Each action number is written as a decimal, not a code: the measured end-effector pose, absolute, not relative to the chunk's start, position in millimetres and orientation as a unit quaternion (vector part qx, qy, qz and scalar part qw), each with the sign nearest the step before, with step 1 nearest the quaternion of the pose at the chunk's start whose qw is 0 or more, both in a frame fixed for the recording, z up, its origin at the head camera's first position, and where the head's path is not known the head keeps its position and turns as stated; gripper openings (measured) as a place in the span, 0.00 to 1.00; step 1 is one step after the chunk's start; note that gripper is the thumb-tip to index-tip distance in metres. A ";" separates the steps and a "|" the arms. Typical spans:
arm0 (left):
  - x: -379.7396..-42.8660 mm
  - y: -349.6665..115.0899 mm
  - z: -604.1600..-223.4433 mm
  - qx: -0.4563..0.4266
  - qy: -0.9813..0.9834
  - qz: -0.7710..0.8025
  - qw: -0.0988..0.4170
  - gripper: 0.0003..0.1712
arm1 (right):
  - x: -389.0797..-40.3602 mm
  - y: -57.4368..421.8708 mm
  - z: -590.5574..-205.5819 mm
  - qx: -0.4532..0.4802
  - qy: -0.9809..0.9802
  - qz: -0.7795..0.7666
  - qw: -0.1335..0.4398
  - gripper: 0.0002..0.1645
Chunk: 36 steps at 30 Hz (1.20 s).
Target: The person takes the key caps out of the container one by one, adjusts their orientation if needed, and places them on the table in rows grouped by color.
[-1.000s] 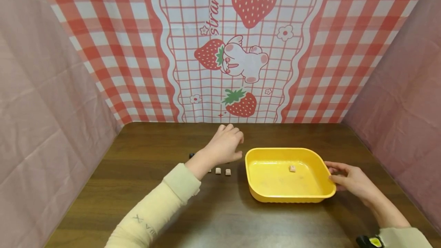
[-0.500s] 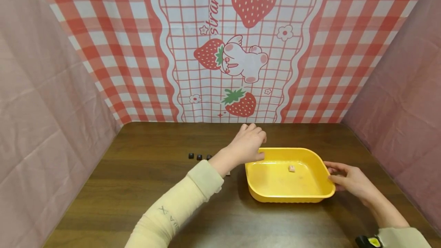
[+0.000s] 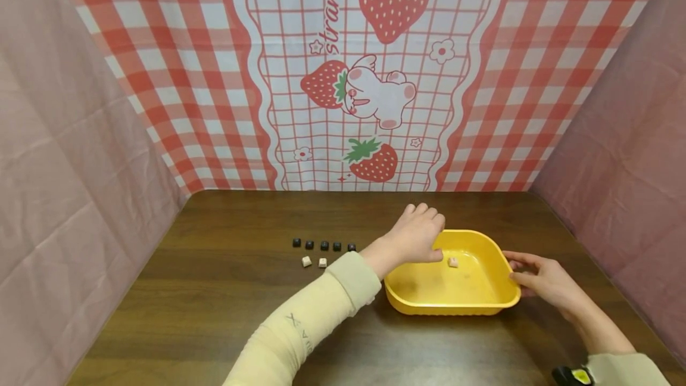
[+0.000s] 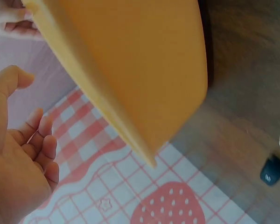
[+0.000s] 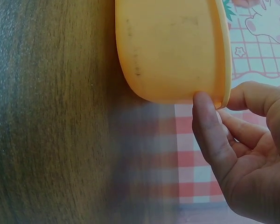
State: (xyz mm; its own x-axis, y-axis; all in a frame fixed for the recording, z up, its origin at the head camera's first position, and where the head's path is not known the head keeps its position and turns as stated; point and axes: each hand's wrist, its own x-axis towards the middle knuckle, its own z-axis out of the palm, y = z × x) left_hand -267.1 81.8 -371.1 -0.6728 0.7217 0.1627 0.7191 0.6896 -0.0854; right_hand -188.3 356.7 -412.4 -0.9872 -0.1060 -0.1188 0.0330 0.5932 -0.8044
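Note:
In the head view my left hand point(image 3: 415, 236) hangs over the left side of a yellow plastic tray point(image 3: 455, 310). The left wrist view shows its thumb apart from its loosely bent fingers point(image 4: 49, 147), with nothing visible between them. My right hand point(image 3: 546, 279) grips the tray's right end, its thumb and fingers pinching the rim in the right wrist view. A pale keycap point(image 3: 453, 262) lies inside the tray. Left of the tray are a row of several black keycaps point(image 3: 324, 246) and two pale keycaps point(image 3: 323, 262); my left sleeve may hide others.
The brown wooden table point(image 3: 214, 296) carries everything. A strawberry-print cloth point(image 3: 375, 106) hangs along its back edge, and pink cloths stand at the left point(image 3: 96, 165) and right point(image 3: 616, 136). A dark band with a yellow-green patch point(image 3: 576, 375) sits at my right wrist.
My left hand has moved right, from above the keycaps to over the tray, uncovering the black row and two pale keycaps. My right hand stays on the rim.

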 end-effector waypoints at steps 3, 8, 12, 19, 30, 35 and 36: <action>-266.5 91.3 -375.3 -0.398 -0.913 0.016 0.085 0.28 | -188.3 356.8 -412.5 -0.022 0.889 -0.452 0.076 0.35; -267.1 103.1 -382.6 -0.399 -0.915 0.019 0.060 0.32 | -188.4 357.0 -412.6 -0.023 0.889 -0.452 0.072 0.35; -269.5 111.4 -392.4 -0.403 -0.913 0.035 0.044 0.31 | -188.3 357.5 -412.7 -0.021 0.888 -0.453 0.072 0.35; -272.6 122.5 -407.9 -0.425 -0.901 0.071 0.058 0.25 | -188.1 357.5 -413.0 -0.018 0.889 -0.452 0.072 0.35; -278.3 126.8 -415.8 -0.458 -0.883 0.095 0.042 0.23 | -189.2 356.9 -413.9 -0.024 0.888 -0.454 0.066 0.35; -281.5 133.2 -421.3 -0.464 -0.878 0.112 0.030 0.26 | -188.9 357.9 -413.0 -0.018 0.887 -0.455 0.077 0.36; -281.6 134.7 -422.3 -0.467 -0.876 0.117 0.028 0.26 | -188.8 358.1 -412.9 -0.018 0.886 -0.456 0.080 0.36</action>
